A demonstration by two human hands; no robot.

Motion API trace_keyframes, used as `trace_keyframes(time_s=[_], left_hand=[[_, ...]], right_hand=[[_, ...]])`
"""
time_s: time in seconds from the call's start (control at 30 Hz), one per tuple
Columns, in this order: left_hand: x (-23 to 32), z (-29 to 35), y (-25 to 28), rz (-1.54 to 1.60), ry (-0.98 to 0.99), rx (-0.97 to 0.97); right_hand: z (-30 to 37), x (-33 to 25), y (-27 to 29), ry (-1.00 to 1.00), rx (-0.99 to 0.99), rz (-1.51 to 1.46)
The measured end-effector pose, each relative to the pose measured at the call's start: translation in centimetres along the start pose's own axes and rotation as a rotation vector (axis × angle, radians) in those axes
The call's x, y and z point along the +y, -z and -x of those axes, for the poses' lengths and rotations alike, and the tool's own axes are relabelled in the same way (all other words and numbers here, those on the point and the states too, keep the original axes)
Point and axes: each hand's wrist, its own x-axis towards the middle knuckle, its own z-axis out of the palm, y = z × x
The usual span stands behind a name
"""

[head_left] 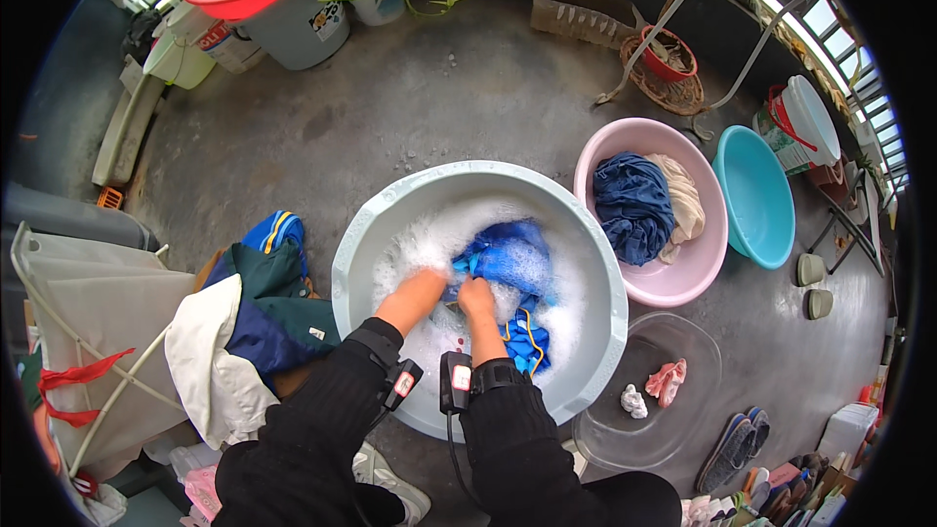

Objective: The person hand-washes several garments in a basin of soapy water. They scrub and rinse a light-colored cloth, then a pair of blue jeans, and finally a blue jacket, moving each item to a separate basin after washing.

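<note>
A large pale grey-blue basin (595,344) on the floor in front of me is full of white suds. A wet blue garment (517,259) lies in it, part soaked under the foam; a fold with yellow trim (527,340) shows nearer me. My left hand (422,291) reaches into the suds at the garment's left edge, its fingers hidden by foam and blurred. Close beside it, my right hand (476,299) is closed on the near edge of the blue garment. Both wrists wear black straps with small devices.
Right of the basin stand a pink basin (595,151) with navy and cream clothes, a turquoise basin (756,200), and a clear basin (610,439) holding small pink and white pieces. Dry clothes (278,298) are heaped at the left. Buckets (303,34) line the far wall; slippers (727,449) lie lower right.
</note>
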Motion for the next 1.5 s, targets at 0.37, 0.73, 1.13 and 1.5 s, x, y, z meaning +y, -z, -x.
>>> trace_keyframes(time_s=[0.37,0.73,1.13,1.5], left_hand=[[11.5,4.9,8.3,0.451,-0.056,0.729],[15.0,5.1,6.4,0.313,0.194,0.202],[13.5,3.9,6.7,0.416,0.555,0.409],[6.3,6.6,9.7,0.538,0.216,0.181]], right_hand=[[6.7,-2.3,5.4,-0.297,-0.619,-1.589],[8.0,-0.9,3.5,-0.417,-0.448,-1.499],[9.4,-0.8,2.8,-0.296,-0.669,-1.478],[8.2,-1.3,6.3,0.074,-0.481,-1.941]])
